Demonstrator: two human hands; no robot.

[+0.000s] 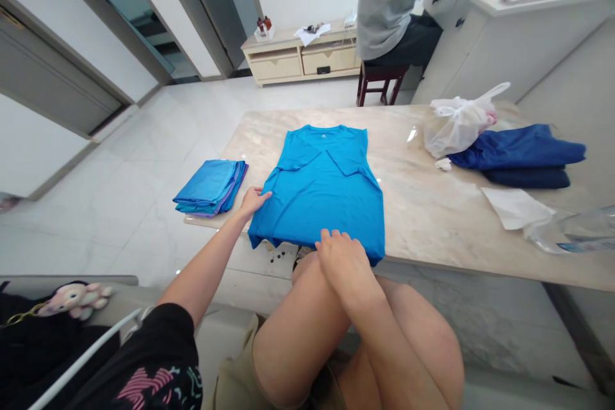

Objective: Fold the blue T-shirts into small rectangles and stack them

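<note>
A bright blue T-shirt (321, 198) lies spread on the marble-topped table, neckline toward the far side, its sleeves folded inward across the front. Its lower hem hangs over the near table edge. My left hand (254, 201) is at the shirt's left side edge, thumb on top and the other fingers partly hidden, pinching the fabric. Over my knee, my right hand (343, 259) lies palm down with its fingers stretched onto the lower hem. Left of the shirt sits a stack of folded blue and purple clothes (209, 187).
On the table's right are a white plastic bag (456, 125), dark blue folded clothing (521, 150), white paper (519, 208) and clear packaging (576, 230). Beyond the table, a person in a grey shirt (391, 3) sits on a stool beside a low cabinet (276, 68).
</note>
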